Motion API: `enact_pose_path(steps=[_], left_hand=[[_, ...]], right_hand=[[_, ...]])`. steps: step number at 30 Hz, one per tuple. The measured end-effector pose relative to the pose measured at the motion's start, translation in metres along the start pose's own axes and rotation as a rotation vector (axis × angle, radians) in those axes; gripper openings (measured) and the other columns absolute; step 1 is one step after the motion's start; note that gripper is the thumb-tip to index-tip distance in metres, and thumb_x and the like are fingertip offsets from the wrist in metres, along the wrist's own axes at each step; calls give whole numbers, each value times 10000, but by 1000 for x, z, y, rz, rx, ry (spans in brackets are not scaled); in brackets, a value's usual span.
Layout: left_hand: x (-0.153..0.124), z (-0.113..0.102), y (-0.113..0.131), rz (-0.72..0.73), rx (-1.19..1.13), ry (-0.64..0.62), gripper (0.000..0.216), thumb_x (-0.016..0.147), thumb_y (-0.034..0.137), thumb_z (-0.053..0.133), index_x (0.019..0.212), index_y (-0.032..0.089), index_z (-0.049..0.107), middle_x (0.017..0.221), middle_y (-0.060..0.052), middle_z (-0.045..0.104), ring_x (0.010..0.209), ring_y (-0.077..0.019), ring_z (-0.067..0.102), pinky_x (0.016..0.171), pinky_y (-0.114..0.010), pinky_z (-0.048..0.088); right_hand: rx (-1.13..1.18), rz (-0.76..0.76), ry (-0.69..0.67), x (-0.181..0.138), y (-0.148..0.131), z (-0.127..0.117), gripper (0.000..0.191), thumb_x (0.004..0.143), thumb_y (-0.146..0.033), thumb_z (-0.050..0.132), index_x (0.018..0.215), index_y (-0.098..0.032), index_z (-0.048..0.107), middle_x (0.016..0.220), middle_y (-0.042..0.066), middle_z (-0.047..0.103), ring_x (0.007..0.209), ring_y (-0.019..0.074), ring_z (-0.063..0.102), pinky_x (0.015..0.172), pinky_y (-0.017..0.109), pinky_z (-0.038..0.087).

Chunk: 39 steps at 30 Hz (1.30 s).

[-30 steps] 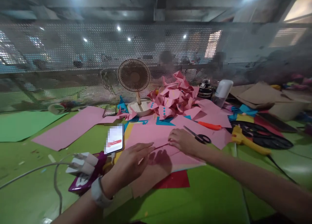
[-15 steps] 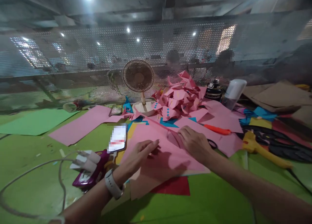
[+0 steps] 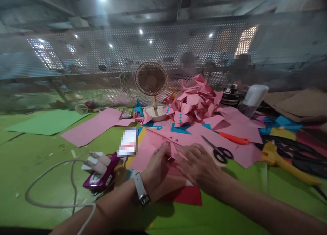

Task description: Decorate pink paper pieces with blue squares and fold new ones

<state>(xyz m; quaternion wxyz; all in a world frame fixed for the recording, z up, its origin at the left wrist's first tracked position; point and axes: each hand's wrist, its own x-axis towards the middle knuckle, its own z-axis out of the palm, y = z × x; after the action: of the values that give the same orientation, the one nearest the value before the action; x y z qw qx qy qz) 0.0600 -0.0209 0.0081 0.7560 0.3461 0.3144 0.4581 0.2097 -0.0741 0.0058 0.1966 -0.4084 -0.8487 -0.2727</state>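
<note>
A pink paper sheet point(image 3: 145, 149), partly folded with a raised flap, lies before me on other sheets. My left hand point(image 3: 157, 166), a pale watch on its wrist, is closed on the near part of the pink paper, thumb on top. My right hand point(image 3: 200, 163) lies on the right of the fold with its fingers stretched out, touching the paper. Both hands cover the lower part of the sheet. Black scissors point(image 3: 219, 151) rest just beyond the right hand. Under the stack a red sheet point(image 3: 187, 195) sticks out.
A pile of folded pink paper pieces point(image 3: 191, 103) stands at the back, beside a small fan point(image 3: 151, 79). At left are a phone point(image 3: 128, 143), a purple power strip point(image 3: 102, 177) with a white cable, and green paper point(image 3: 48, 121). An orange-handled cutter point(image 3: 233, 138) and yellow glue gun point(image 3: 283, 165) lie right.
My left hand has moved right and closed on the paper. The right hand has come down and nearer, fingers now flat. The scissors have come into fuller view.
</note>
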Motion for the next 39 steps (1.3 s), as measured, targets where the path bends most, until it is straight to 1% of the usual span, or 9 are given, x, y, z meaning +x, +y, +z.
enact_pose_path(steps=[6,10,11,13,15,17,23,27,39], left_hand=[[-28,3,-12,-141,-119,125,129,773,296,624,757,171,593,771,5,634,730,-100,593,737,-228,468],[-61,2,6,-461,307,-362,240,822,339,546,931,151,649,956,-94,679,896,-197,630,845,-348,467],[-64,0,16,-402,498,-463,272,841,361,514,951,153,651,924,-99,690,868,-206,639,817,-363,482],[-57,-7,38,-10,967,-533,295,862,373,478,1033,186,630,988,-87,679,910,-206,621,839,-369,473],[-39,-19,56,468,1461,-492,423,827,389,530,1210,210,525,1237,-103,557,1129,-250,500,963,-428,380],[-18,-32,67,680,1843,-358,628,759,392,604,1315,182,400,1352,-145,431,1212,-317,404,973,-494,346],[-11,-42,58,546,2271,-394,239,762,57,488,941,169,601,826,-68,656,749,-220,612,629,-317,491],[-36,-28,40,665,2416,-330,190,770,33,500,901,140,588,859,-90,611,772,-241,588,545,-316,503],[-46,-17,22,574,2454,-330,252,742,-3,487,931,130,589,861,-81,605,743,-229,599,464,-282,513]], right_hand=[[15,-35,58,-4,8,9,249,872,-108,429,1058,-160,585,1000,94,625,867,214,519,750,371,397],[112,-48,18,-7,31,20,225,878,-85,410,982,-123,606,918,94,628,846,201,522,754,343,424],[141,-55,4,-8,36,22,224,880,-80,406,967,-119,608,910,92,627,842,196,522,748,330,433],[180,-62,-17,-9,45,26,232,887,-76,391,965,-114,607,918,90,625,847,191,523,745,318,444],[190,-63,-20,-10,49,27,247,895,-73,375,993,-107,598,947,92,623,868,188,521,762,318,448],[196,-61,8,-10,51,27,247,903,-80,370,1011,-97,592,956,94,624,878,180,521,776,309,451],[166,-71,59,-9,47,27,235,910,-107,387,1008,-139,598,974,75,634,908,169,524,828,324,429],[153,-116,42,-5,40,27,235,896,-94,406,1015,-158,599,976,72,636,902,175,526,786,323,429],[283,-32,-58,-5,40,36,246,853,-97,460,1054,-157,587,1063,95,609,975,209,512,813,355,419]])
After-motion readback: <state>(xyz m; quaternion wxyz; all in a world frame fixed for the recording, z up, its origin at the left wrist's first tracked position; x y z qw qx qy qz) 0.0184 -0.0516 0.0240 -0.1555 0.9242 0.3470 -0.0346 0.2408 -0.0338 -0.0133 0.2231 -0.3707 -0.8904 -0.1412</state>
